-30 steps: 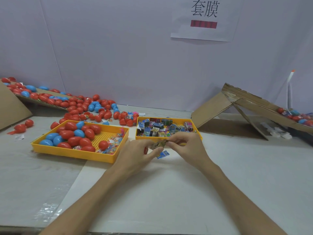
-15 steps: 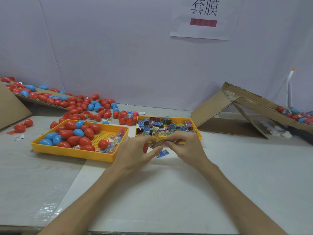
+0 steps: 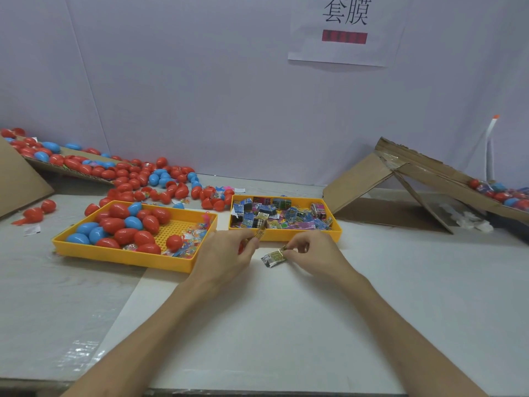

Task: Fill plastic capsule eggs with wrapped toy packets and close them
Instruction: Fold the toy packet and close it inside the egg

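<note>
Yellow trays (image 3: 126,257), two; left hand (image 3: 226,255) pinches one packet (image 3: 260,233), right hand (image 3: 313,253) another packet (image 3: 273,257).

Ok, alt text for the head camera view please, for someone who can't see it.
Two bare hands work over a white table: the right hand pinches a wrapped toy packet, the left hand pinches a gold packet. Behind them sit a yellow tray of red and blue capsule eggs and a second yellow tray of packets.

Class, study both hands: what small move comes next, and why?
Probably lay the packet pinched in the right hand on the table: the left hand pinches another packet beside a red capsule piece, and filling it needs a free hand.
</note>
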Motion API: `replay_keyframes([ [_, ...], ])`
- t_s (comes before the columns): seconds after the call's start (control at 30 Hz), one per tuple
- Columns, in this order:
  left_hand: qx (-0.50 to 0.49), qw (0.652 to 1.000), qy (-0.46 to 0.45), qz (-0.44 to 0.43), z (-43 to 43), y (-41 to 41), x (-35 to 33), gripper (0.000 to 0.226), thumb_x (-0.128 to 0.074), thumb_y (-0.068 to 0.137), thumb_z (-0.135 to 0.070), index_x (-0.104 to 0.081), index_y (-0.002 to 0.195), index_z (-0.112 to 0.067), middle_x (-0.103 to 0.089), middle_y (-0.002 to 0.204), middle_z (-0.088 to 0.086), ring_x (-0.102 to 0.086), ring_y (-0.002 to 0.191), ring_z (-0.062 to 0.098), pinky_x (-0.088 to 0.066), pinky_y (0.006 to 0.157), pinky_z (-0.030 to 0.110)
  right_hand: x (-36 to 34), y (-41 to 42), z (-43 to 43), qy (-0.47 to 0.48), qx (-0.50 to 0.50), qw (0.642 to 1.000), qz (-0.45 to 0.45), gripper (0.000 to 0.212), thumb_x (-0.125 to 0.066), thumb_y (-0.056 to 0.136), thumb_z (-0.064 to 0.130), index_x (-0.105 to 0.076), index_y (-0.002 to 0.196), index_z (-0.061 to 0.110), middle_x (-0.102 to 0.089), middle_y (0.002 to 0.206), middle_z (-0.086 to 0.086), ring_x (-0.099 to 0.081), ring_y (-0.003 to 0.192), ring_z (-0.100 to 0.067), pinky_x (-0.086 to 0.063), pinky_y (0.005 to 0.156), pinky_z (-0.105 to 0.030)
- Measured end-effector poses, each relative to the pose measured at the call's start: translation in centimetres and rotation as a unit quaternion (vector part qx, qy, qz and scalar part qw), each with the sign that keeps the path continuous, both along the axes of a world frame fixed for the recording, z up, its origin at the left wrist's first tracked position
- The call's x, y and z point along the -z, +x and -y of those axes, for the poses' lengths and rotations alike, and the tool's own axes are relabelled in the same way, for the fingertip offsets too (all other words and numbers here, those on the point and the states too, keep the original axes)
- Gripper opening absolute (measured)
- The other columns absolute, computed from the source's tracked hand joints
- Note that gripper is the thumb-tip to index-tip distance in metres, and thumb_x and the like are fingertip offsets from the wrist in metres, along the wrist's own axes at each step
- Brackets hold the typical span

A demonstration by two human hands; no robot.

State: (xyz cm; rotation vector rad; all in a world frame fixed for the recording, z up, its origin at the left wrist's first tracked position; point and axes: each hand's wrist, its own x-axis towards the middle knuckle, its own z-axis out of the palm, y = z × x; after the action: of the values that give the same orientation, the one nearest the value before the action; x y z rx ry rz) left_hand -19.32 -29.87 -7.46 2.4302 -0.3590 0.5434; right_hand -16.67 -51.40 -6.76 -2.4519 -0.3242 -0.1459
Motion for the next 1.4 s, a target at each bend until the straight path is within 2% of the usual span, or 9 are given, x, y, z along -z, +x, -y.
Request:
replay_keyframes([
  [0.2, 0.032, 0.999, -0.016, -0.016, 0.2, 0.0, 0.1, 0.021, -0.059, 0.101, -0.029, -0.073, 0.086, -0.025, -0.056, 0.058, -0.010, -0.052, 0.058, 0.005, -0.030, 0.051, 0.019, -0.3, 0.0, 0.0, 0.076, -0.007, 0.997, -0.031, 0.018, -0.075, 0.085, 0.017, -0.070, 0.072, 0.029, -0.063, 0.068, 0.010, -0.052, 0.063, -0.003, -0.039, 0.057, -0.014],
  [0.27, 0.045, 0.998, -0.031, -0.026, 0.2, 0.0, 0.0, 0.021, -0.058, 0.102, -0.028, -0.073, 0.087, -0.024, -0.054, 0.056, -0.011, -0.051, 0.057, 0.004, -0.030, 0.051, 0.018, -0.4, 0.0, 0.2, 0.117, -0.005, 0.992, -0.055, 0.015, -0.075, 0.085, 0.015, -0.072, 0.074, 0.024, -0.064, 0.066, 0.010, -0.056, 0.063, -0.006, -0.046, 0.061, -0.024],
  [0.4, 0.059, 0.997, -0.036, -0.031, 0.3, -0.2, 0.0, 0.022, -0.057, 0.103, -0.027, -0.073, 0.089, -0.021, -0.052, 0.054, -0.015, -0.050, 0.055, 0.003, -0.031, 0.051, 0.018, -0.3, -0.1, 0.3, 0.103, 0.031, 0.994, -0.009, 0.016, -0.078, 0.082, 0.015, -0.072, 0.091, 0.027, -0.071, 0.082, 0.003, -0.065, 0.077, -0.014, -0.051, 0.067, -0.024],
  [0.53, 0.100, 0.994, -0.029, -0.044, 0.5, -0.5, -0.1, 0.023, -0.056, 0.103, -0.028, -0.068, 0.083, -0.026, -0.051, 0.055, -0.012, -0.047, 0.056, 0.009, -0.030, 0.054, 0.024, -0.8, -0.6, -0.4, 0.203, -0.079, 0.976, 0.021, 0.025, -0.080, 0.085, 0.020, -0.071, 0.104, 0.034, -0.071, 0.093, 0.007, -0.068, 0.081, -0.014, -0.057, 0.073, -0.026],
  [0.67, 0.141, 0.987, -0.029, -0.068, 0.8, -0.7, -0.3, 0.037, -0.056, 0.103, -0.032, -0.046, 0.068, -0.033, -0.043, 0.059, -0.006, -0.040, 0.058, 0.013, -0.035, 0.058, 0.040, -0.6, -0.8, -1.3, 0.246, -0.137, 0.959, -0.015, 0.008, -0.077, 0.086, 0.006, -0.073, 0.091, 0.012, -0.074, 0.086, -0.002, -0.070, 0.079, -0.016, -0.055, 0.072, -0.028],
  [0.83, 0.138, 0.978, -0.136, -0.074, 0.8, -0.7, -1.0, 0.011, -0.065, 0.098, -0.034, -0.069, 0.089, -0.029, -0.058, 0.067, 0.001, -0.047, 0.061, 0.005, -0.038, 0.059, 0.024, -0.8, -0.6, -0.4, 0.388, -0.136, 0.908, -0.080, 0.005, -0.073, 0.088, 0.003, -0.072, 0.092, 0.005, -0.074, 0.082, -0.007, -0.069, 0.075, -0.016, -0.056, 0.072, -0.024],
  [1.03, 0.165, 0.945, -0.238, -0.150, 0.9, -0.9, -1.7, 0.014, -0.067, 0.097, -0.022, -0.075, 0.087, -0.018, -0.060, 0.058, -0.017, -0.051, 0.057, 0.000, -0.040, 0.055, 0.015, -0.7, -0.7, -0.7, 0.387, -0.171, 0.899, -0.116, 0.014, -0.082, 0.079, 0.016, -0.078, 0.091, 0.022, -0.075, 0.088, -0.005, -0.069, 0.081, -0.014, -0.053, 0.072, -0.023],
  [1.27, 0.176, 0.921, -0.274, -0.215, 0.7, -1.1, -1.9, 0.018, -0.072, 0.094, -0.019, -0.074, 0.078, -0.012, -0.054, 0.055, -0.006, -0.046, 0.054, 0.006, -0.037, 0.053, 0.013, -0.9, -0.7, -0.7, 0.412, -0.165, 0.889, -0.108, 0.031, -0.083, 0.079, 0.020, -0.073, 0.108, 0.016, -0.073, 0.082, -0.006, -0.066, 0.077, -0.018, -0.053, 0.075, -0.030],
  [1.4, 0.173, 0.913, -0.301, -0.215, 0.7, -1.1, -1.8, 0.018, -0.072, 0.093, -0.019, -0.073, 0.077, -0.010, -0.052, 0.058, 0.002, -0.044, 0.055, 0.009, -0.036, 0.053, 0.013, -1.0, -0.8, -1.0, 0.425, -0.151, 0.884, -0.124, 0.032, -0.080, 0.078, 0.028, -0.067, 0.102, 0.011, -0.069, 0.076, 0.002, -0.063, 0.068, -0.013, -0.052, 0.070, -0.029],
])
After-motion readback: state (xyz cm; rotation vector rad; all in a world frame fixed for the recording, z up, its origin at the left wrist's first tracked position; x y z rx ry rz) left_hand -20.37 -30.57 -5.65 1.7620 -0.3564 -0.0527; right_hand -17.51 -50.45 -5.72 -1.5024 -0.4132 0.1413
